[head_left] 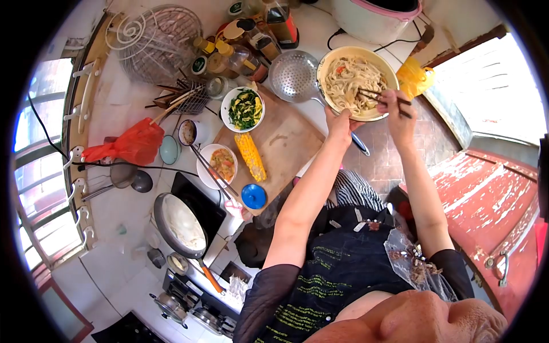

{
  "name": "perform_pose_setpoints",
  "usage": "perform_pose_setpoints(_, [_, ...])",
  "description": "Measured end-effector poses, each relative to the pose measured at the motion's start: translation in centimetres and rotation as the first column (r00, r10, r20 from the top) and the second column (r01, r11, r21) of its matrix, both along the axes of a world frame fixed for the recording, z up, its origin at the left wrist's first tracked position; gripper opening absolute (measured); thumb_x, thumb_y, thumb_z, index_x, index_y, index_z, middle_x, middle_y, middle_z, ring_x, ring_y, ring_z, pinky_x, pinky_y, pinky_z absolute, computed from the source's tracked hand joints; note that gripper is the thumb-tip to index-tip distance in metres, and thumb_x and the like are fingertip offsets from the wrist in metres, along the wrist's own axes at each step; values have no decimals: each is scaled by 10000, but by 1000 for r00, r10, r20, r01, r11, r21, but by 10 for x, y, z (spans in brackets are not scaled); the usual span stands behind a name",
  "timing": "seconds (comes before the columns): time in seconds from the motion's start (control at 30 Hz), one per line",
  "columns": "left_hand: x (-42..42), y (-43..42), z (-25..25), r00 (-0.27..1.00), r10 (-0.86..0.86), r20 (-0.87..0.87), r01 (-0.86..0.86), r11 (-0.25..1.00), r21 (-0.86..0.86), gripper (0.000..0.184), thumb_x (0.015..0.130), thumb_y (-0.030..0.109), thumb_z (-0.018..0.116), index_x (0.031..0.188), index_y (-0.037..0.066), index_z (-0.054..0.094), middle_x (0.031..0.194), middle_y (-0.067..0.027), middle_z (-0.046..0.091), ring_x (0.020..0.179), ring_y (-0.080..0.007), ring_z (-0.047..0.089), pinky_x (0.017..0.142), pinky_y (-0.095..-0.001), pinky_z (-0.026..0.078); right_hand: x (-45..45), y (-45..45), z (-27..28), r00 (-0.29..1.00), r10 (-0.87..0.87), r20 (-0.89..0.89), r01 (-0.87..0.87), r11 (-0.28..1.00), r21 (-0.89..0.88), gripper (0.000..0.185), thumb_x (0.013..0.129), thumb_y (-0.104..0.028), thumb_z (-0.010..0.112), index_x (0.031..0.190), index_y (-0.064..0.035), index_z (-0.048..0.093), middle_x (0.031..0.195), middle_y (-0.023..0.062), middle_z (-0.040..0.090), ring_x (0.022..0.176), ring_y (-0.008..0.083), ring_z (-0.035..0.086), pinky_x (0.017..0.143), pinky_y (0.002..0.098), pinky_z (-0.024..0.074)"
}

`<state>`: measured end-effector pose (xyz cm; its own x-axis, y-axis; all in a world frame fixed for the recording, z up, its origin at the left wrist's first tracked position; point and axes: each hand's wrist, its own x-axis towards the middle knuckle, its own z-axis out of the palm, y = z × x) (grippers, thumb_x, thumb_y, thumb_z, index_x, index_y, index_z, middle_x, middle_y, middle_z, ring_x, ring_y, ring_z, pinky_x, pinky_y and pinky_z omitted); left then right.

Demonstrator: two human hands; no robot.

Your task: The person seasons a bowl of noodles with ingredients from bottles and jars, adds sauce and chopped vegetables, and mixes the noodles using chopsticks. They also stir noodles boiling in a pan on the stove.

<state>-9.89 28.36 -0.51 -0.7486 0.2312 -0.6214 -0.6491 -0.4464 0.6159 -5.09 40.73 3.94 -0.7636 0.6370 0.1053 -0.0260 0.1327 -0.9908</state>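
Note:
My left hand [341, 121] grips the near rim of a yellow bowl [370, 116], its fingers under the edge. Noodles [353, 80] with bits of carrot-coloured food fill the bowl. In my right hand [396, 108] is a pair of dark chopsticks [370, 94], the tips in among the noodles. Just left of the bowl lies a perforated metal skimmer [293, 75], its handle running beneath the bowl and my left hand.
A wooden cutting board [291, 128] holds a corn cob [250, 157]. Beside it are bowls of greens with egg [245, 108] and stew [223, 164], and a blue lid [253, 196]. A frying pan [182, 224], seasoning bottles [243, 60] and a rice cooker [372, 23] stand around.

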Motion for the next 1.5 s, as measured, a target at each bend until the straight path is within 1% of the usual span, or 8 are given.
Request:
perform_pose_setpoints(0.43, [6,-2,-66,997,58,49,-61,995,76,561,812,-33,549,1293,108,296,1193,-154,484,1019,-287,561,840,-439,520,-15,73,-57,953,157,259,-103,972,-211,390,913,-353,485,1123,-32,557,992,118,609,558,168,612,484,231,493])
perform_pose_setpoints(0.6, [27,-36,-39,1000,20,-6,-20,998,-66,355,791,93,671,1050,0,447,825,-100,568,602,-139,553,514,-265,489,-20,118,-130,980,21,200,64,909,-412,446,897,-380,516,1123,4,512,1018,152,608,742,244,640,646,276,539])
perform_pose_setpoints(0.93, [91,-168,58,994,67,-81,-90,943,-321,280,753,196,733,725,42,501,558,-22,503,408,-61,395,348,-208,283,-25,116,-154,999,36,38,-1,742,-671,425,911,-360,481,1009,53,494,971,177,592,839,291,627,732,310,555])
perform_pose_setpoints(1.13, [112,-217,71,986,108,-126,-144,934,-326,285,823,320,658,741,73,541,530,4,488,381,-42,386,336,-188,270,-58,46,-64,999,32,-9,-33,935,-352,313,914,-248,507,1018,45,540,968,120,598,800,225,623,714,270,527])
perform_pose_setpoints(1.33, [138,-266,75,904,399,-154,-427,824,-373,438,914,407,471,642,69,534,482,8,438,345,-79,384,320,-213,262,-26,4,12,857,236,458,-397,869,296,281,924,-245,512,947,21,597,814,65,639,712,141,624,598,241,490])
perform_pose_setpoints(1.4, [134,-278,67,822,377,-427,-569,533,-626,388,914,348,493,640,73,487,527,2,456,450,-102,428,428,-239,350,-22,24,-16,904,426,37,-392,789,473,208,912,-214,534,958,-23,603,827,65,650,706,126,624,572,240,484])
perform_pose_setpoints(1.47, [137,-296,68,810,201,-550,-573,73,-816,314,861,320,585,774,34,487,711,-63,518,568,-154,470,560,-275,413,-3,3,-12,854,467,231,-430,382,818,124,860,-95,556,970,-108,610,912,54,628,772,234,626,630,319,501])
perform_pose_setpoints(1.5, [134,-305,63,810,203,-550,-574,78,-815,314,861,320,585,774,34,487,711,-63,518,568,-154,470,560,-275,413,4,-3,-13,794,467,389,-535,234,812,193,842,-60,543,1021,-109,594,954,66,603,806,261,610,657,340,499])
